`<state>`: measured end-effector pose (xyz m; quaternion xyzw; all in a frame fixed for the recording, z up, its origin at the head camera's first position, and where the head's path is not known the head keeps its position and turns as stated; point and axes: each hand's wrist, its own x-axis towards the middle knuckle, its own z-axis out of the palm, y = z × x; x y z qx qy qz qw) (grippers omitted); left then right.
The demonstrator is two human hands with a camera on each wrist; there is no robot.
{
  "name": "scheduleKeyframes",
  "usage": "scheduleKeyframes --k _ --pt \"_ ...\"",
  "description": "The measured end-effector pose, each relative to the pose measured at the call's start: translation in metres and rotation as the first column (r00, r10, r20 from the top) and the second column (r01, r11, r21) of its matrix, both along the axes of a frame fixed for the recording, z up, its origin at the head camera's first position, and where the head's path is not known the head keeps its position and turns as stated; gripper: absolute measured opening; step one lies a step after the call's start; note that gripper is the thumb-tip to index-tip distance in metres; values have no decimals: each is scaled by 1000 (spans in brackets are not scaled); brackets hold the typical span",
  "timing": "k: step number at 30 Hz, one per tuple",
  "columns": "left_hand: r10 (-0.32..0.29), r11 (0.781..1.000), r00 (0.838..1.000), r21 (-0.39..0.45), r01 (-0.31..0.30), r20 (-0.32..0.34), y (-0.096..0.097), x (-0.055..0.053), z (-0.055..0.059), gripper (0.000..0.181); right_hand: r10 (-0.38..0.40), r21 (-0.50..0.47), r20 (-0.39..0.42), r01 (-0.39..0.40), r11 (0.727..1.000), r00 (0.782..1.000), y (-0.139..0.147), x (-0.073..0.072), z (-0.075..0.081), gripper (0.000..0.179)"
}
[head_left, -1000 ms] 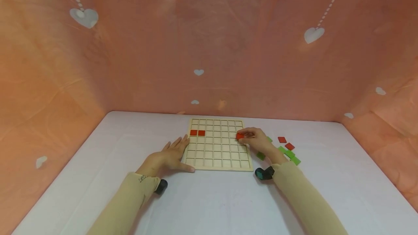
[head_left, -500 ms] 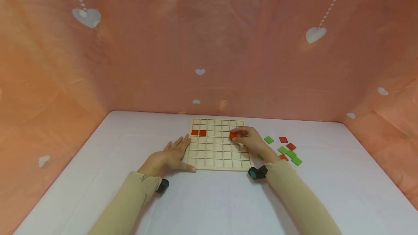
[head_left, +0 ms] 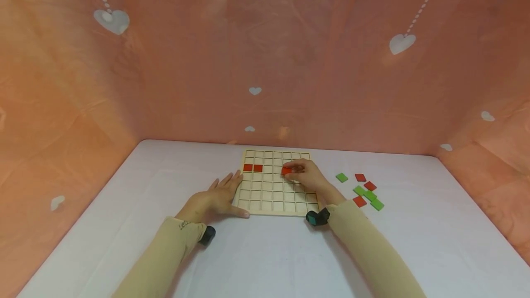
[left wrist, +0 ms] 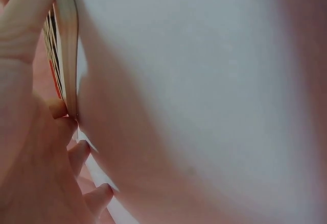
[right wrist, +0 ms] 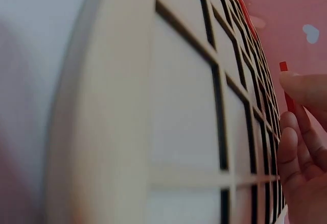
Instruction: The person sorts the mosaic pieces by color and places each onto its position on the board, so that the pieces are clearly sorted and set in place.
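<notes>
A pale wooden grid board (head_left: 267, 194) lies on the table, divided into square cells. Two red square tiles (head_left: 253, 168) sit side by side in cells near its left edge. Between thumb and fingers, my right hand (head_left: 306, 175) pinches another red tile (head_left: 286, 170) over the board's right half. In the right wrist view this red tile (right wrist: 289, 101) is edge-on, held above the grid. My left hand (head_left: 217, 200) lies spread against the board's left edge, thumb at the near left corner. The left wrist view shows these fingers (left wrist: 79, 155) along the board's side.
To the right of the board, loose green tiles (head_left: 359, 191) and red tiles (head_left: 359, 202) are scattered on the white table (head_left: 265, 261). One green tile (head_left: 341, 177) lies a little nearer the board. A pink cloth wall (head_left: 265, 59) rises behind the table.
My right hand has carried the pinched red tile leftward over the board, from its right edge inward. Loose tiles formerly behind the hand now show. The left hand stays at the board's edge.
</notes>
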<state>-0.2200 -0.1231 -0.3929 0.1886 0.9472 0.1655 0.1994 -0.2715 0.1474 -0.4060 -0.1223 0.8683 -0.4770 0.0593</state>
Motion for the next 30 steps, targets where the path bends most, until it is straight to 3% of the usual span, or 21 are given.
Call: scheduleKeyframes --k 7,20,30 --pt "0 1000 1000 -5 0 1 0 0 1 112 25 -36 -10 -26 999 1000 -13 0 5 32" --pt "-8 1000 1000 -28 8 -4 0 -2 -2 112 68 -14 -22 -68 998 997 -35 -10 4 32" --pt "-2 1000 1000 -13 2 -7 1 0 0 112 32 14 -22 -32 999 999 -44 -16 0 31"
